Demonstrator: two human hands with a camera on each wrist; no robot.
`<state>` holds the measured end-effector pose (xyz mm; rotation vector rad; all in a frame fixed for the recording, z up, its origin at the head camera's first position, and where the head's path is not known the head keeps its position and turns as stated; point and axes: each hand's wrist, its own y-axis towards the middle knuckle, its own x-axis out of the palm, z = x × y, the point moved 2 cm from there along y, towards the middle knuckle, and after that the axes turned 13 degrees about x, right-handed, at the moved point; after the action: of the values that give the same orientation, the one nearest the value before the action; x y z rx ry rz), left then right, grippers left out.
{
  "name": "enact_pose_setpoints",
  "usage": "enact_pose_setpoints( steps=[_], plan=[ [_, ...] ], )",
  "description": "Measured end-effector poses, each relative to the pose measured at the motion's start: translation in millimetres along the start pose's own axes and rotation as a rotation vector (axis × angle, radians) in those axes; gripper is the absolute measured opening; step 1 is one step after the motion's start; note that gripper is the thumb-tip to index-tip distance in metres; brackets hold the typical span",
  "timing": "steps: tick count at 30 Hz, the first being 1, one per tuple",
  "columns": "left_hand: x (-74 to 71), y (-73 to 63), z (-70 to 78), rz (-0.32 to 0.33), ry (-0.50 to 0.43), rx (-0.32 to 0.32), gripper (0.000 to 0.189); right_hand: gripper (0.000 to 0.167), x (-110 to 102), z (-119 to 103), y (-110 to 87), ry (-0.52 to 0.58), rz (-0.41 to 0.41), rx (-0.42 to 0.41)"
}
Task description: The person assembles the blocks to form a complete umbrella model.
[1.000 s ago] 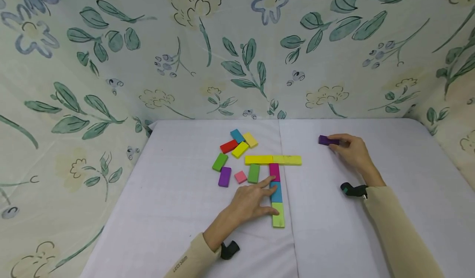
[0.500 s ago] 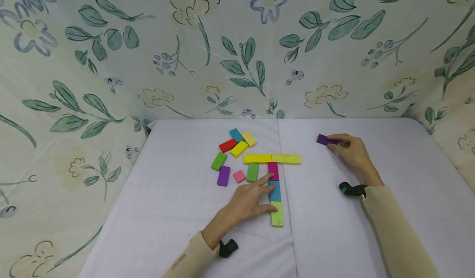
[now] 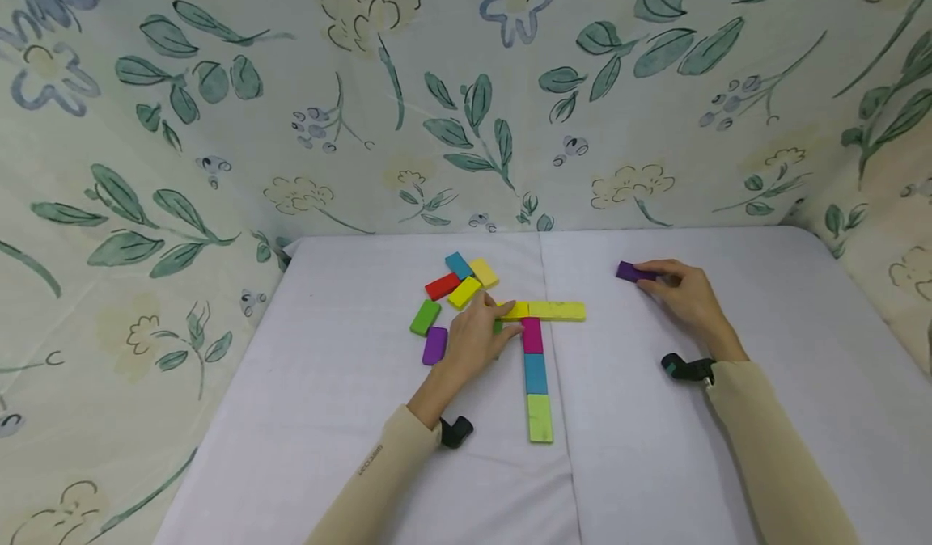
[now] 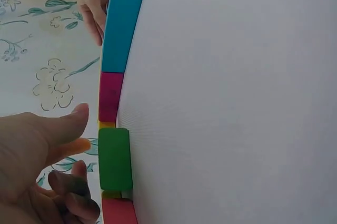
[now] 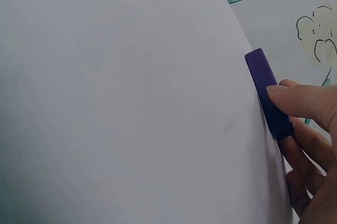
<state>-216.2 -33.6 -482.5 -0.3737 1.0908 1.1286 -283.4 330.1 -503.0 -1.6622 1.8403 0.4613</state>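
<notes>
My right hand point(image 3: 684, 296) pinches a purple block point(image 5: 263, 81) between thumb and fingers, close to the white cloth at the back right. My left hand point(image 3: 473, 336) reaches over the block pattern, thumb apart from the fingers and nothing between them in the left wrist view. Its fingertips overlap the left end of a yellow bar made of two blocks point(image 3: 557, 311). Below the bar run a magenta block point(image 3: 533, 335), a blue block point(image 3: 535, 373) and a lime block point(image 3: 540, 418) in a line. A green block point(image 4: 114, 161) stands beside the left hand, mostly hidden from the head.
Loose blocks lie left of the bar: red point(image 3: 442, 286), blue point(image 3: 459, 265), yellow point(image 3: 464, 292), pale yellow point(image 3: 484, 272), green point(image 3: 425, 318) and purple point(image 3: 434, 345). A pink block point(image 4: 120, 211) shows beside the green one. Floral cloth point(image 3: 480, 124) hangs behind the table.
My left hand has lifted off the magenta, blue and lime column and moved up and slightly left to the yellow bar. The right hand still holds the purple block in nearly the same place.
</notes>
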Motion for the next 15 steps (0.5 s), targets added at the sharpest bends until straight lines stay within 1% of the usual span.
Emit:
enact_pose_setpoints(
  steps=[4, 10, 12, 15],
  plan=[
    [3.4, 9.0, -3.9, -0.039, -0.001, -0.020, 0.051, 0.038, 0.7, 1.3, 1.0, 0.001, -0.013, 0.008],
    [7.5, 18.0, -3.9, -0.063, 0.011, -0.034, 0.049, 0.038, 0.8, 3.7, 2.7, -0.001, -0.005, 0.005],
    [8.9, 20.8, -4.6, -0.077, 0.028, -0.032, 0.050, 0.037, 0.5, 4.0, 3.0, -0.004, -0.003, -0.001],
    [10.0, 24.5, -5.4, -0.105, 0.051, -0.008, 0.051, 0.037, 0.2, 4.7, 3.6, -0.008, -0.002, -0.006]
  ],
)
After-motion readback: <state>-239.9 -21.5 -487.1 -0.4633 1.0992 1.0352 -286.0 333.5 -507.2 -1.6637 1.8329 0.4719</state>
